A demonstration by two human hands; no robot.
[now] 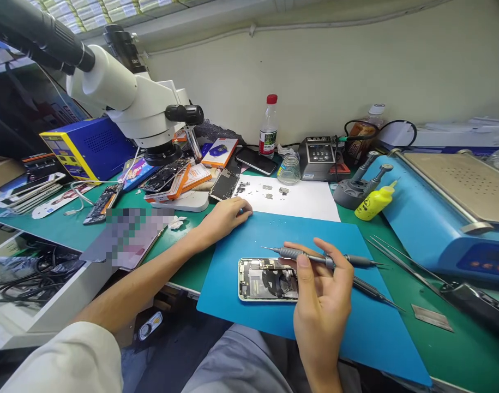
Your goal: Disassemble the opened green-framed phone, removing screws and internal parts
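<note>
My right hand (325,295) grips a grey precision screwdriver (292,253), its thin tip pointing left above an opened phone (259,281). The phone lies on the blue mat (224,292) with its inner parts exposed, and my fingers hide its right end. Two more slim tools lie on the mat beyond my right hand, one a dark screwdriver (372,292). At the mat's far left edge, beside the white paper (314,199), my left hand (232,213) rests with curled fingers. Whether anything is between those fingertips is hidden. Small metal parts (269,188) are scattered over the paper.
A microscope (138,109) looms at the left. Behind the paper stand a glass jar (289,170) and a red-capped bottle (269,128). Tweezers (404,265), a yellow bottle (375,202) and a blue machine (433,218) occupy the right. An open drawer (48,311) holds cables.
</note>
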